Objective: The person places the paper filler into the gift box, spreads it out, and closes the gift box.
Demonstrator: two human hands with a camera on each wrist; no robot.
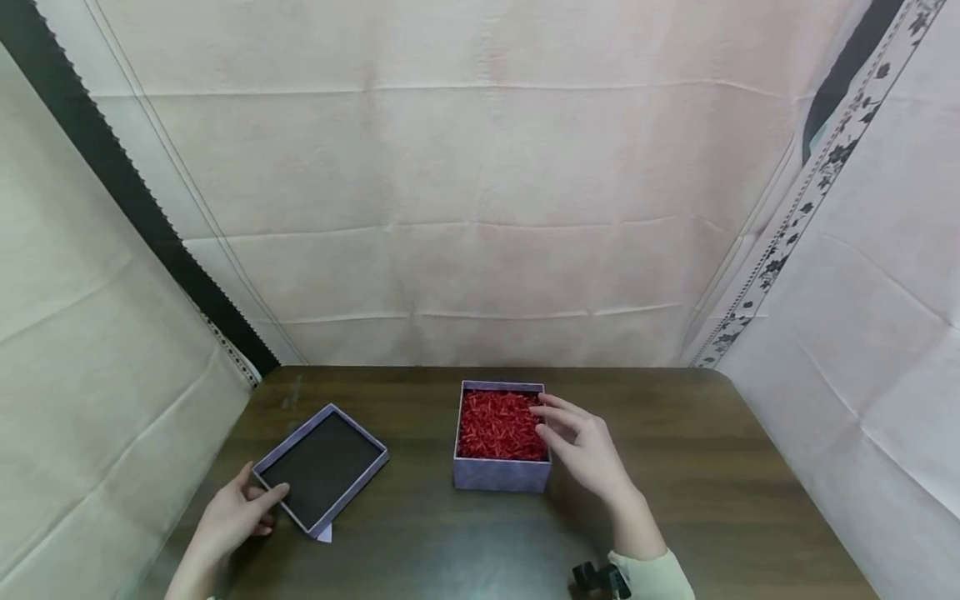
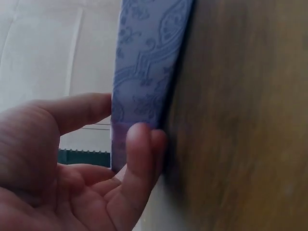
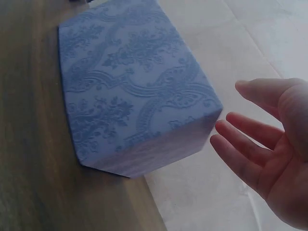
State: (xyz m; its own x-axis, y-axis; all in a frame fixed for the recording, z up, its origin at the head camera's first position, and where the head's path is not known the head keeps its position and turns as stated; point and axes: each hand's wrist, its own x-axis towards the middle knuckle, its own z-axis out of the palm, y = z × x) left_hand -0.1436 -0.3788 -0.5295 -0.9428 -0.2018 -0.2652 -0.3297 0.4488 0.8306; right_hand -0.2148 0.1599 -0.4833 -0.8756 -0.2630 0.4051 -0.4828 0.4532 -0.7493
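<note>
An open box with a purple-blue patterned outside stands on the table, filled with red shredded paper. To its left is the box lid, turned at an angle with its black inside facing up. My left hand pinches the lid's near-left corner, thumb over the rim and fingers at its outer side; in the left wrist view the left hand grips that patterned side wall. Beside the box's right rim, my right hand has its fingers extended and loosely bent. The right wrist view has the right hand just off the box corner, holding nothing.
A small pale tab pokes out below the lid's near corner. Both things are on a brown wooden table, enclosed by pale cloth at the back and sides. A black device is at the right wrist.
</note>
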